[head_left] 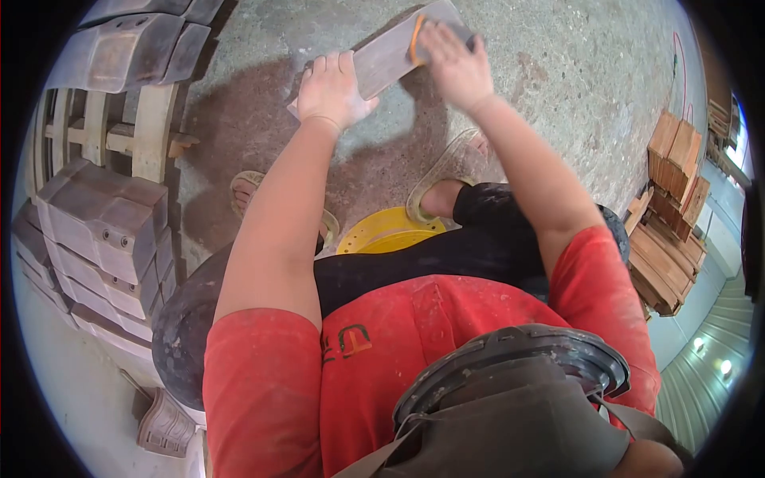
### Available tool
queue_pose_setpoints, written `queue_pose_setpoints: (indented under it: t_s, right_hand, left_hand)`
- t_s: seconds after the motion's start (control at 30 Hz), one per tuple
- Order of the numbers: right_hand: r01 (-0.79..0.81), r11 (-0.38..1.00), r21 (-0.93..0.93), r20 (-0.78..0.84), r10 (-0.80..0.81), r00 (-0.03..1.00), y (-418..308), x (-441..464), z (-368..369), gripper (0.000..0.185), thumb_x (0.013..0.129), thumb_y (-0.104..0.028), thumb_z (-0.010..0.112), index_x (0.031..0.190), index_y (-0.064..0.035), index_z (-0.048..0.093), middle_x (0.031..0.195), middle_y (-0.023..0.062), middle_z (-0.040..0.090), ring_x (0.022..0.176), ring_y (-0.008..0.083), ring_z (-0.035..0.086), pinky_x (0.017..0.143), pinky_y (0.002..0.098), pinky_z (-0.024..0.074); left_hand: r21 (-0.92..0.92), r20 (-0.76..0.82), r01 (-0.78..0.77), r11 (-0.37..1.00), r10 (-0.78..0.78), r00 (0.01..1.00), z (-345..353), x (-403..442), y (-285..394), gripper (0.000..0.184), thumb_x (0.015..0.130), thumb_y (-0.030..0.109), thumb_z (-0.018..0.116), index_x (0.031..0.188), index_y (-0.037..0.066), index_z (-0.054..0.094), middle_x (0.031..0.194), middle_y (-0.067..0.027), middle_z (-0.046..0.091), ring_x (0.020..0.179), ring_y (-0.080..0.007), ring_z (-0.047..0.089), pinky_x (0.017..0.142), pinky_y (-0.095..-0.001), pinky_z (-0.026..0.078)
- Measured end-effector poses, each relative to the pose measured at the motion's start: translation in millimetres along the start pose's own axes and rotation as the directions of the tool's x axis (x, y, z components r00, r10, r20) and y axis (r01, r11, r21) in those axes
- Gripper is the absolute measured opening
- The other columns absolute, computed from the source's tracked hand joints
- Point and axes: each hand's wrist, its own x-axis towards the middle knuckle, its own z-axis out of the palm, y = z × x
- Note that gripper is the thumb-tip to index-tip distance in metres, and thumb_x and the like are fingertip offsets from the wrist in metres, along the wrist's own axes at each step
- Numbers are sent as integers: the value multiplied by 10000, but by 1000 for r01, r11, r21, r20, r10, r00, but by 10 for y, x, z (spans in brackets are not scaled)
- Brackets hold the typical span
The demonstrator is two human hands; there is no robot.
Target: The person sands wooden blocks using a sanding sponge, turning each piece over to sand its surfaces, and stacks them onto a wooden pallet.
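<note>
A flat grey-brown board (pixel 385 57), long and pale with dust, lies slanted above the floor in front of my feet. My left hand (pixel 331 92) grips its near left end, with the fingers over the top and the thumb at the near edge. At the far right part of the board, my right hand (pixel 456 68) is closed over a sanding block with an orange edge (pixel 417 40). The block rests on the board's upper face, and most of it is hidden under my fingers.
Grey moulded pieces (pixel 103 231) are stacked at the left, beside a wooden pallet (pixel 151 131) bearing more (pixel 119 52). A yellow perforated ring (pixel 390 231) is between my feet. Brown wooden pieces (pixel 665 255) are piled at the right. A dark mask (pixel 510 398) hangs low in view.
</note>
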Motion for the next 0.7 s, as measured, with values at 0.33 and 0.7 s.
queue_pose_setpoints:
  t_s: [0.33,0.7]
  right_hand:
    - [-248,942,228,19,250,968,145,63,-15,494,917,-378,587,1361,-178,509,1444,88,461,1285,343,441,1025,494,367]
    - [93,942,321,-67,-75,995,517,145,209,587,920,-462,563,1426,-206,413,1545,106,306,1395,336,312,1090,583,266]
  left_hand:
    - [-11,39,0,1000,0,999,-21,20,-2,855,690,494,747,1350,63,414,1254,-112,512,1190,-271,485,999,-402,404]
    - [-53,-62,-57,997,54,997,139,180,280,871,672,453,767,1360,60,404,1215,-119,519,1131,-285,500,959,-418,400]
